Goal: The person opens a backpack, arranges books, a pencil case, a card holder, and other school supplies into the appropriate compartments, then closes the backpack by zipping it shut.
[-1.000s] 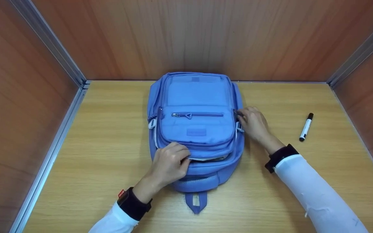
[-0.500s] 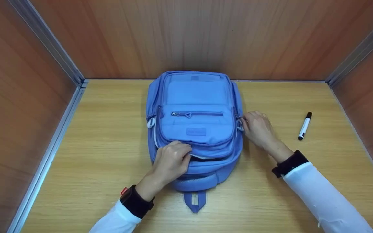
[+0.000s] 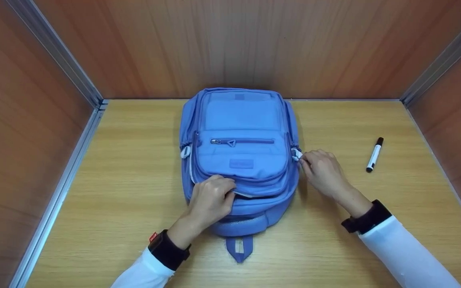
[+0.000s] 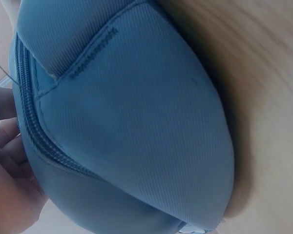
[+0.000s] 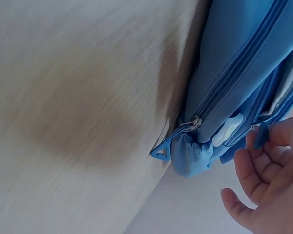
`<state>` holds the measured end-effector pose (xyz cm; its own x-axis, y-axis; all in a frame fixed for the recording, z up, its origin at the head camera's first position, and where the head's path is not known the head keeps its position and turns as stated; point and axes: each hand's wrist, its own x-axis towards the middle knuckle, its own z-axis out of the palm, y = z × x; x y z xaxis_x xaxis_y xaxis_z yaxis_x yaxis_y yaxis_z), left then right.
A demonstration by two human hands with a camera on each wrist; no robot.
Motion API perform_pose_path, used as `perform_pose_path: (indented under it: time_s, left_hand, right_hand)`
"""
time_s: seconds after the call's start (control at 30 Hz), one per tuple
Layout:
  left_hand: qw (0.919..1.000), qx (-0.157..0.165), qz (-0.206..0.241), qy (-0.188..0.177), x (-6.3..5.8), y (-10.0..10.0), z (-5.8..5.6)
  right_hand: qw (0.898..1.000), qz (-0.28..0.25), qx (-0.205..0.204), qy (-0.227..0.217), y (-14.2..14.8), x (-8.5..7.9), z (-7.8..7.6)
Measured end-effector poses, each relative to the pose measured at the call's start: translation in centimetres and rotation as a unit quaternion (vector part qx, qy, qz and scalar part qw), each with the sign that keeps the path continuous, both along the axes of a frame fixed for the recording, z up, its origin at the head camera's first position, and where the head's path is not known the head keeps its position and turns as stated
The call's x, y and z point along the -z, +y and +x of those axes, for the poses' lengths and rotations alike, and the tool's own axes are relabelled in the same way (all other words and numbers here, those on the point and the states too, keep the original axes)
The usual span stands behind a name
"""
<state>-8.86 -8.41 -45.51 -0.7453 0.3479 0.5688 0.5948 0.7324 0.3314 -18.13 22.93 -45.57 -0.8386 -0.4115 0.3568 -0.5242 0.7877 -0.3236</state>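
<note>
A blue backpack (image 3: 238,116) lies front up on the table, its carry loop (image 3: 239,250) toward me. My left hand (image 3: 210,202) grips the edge of a front compartment, whose zipper (image 4: 39,131) is parted and shows a gap with a pale lining edge (image 3: 246,195). At the backpack's right side, my right hand (image 3: 324,172) pinches a blue zipper pull (image 5: 260,135) between thumb and finger, beside a white side loop (image 5: 228,129). Another triangular zipper pull (image 5: 161,152) hangs free near the ruched side pocket (image 5: 190,158). The compartment's contents are hidden.
A white marker with black ends (image 3: 375,155) lies on the wooden table (image 3: 134,160) to the right. Wooden panels (image 3: 250,48) with metal edge strips (image 3: 54,192) enclose the back and both sides. The backpack's far end is close to the back panel.
My right hand has moved toward me and slightly outward along the backpack's right side. The left hand keeps its grip at the compartment edge. The compartment gap looks slightly different in shape.
</note>
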Motion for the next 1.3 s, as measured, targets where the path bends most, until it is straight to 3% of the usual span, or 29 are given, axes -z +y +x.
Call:
perform_pose_path:
  time_s: [0.27,0.8,1.07,1.3]
  left_hand:
    - [1.0000,0.000,-0.004,-0.009,0.1,0.1,-0.1]
    - [0.9998,0.007,0.003,0.020,0.9,0.2,0.2]
    - [0.9992,-0.003,0.014,0.038,1.0,0.6,0.1]
    - [0.9978,-0.004,0.031,0.058,0.9,0.6,-0.1]
  right_hand:
    - [0.998,-0.034,-0.006,-0.048,-0.1,-0.1,2.7]
    - [0.991,-0.087,-0.004,-0.105,-1.6,-0.4,7.5]
    - [0.974,-0.161,-0.008,-0.156,-2.6,-0.8,9.4]
    - [0.973,-0.184,-0.037,-0.133,-4.3,-1.0,10.6]
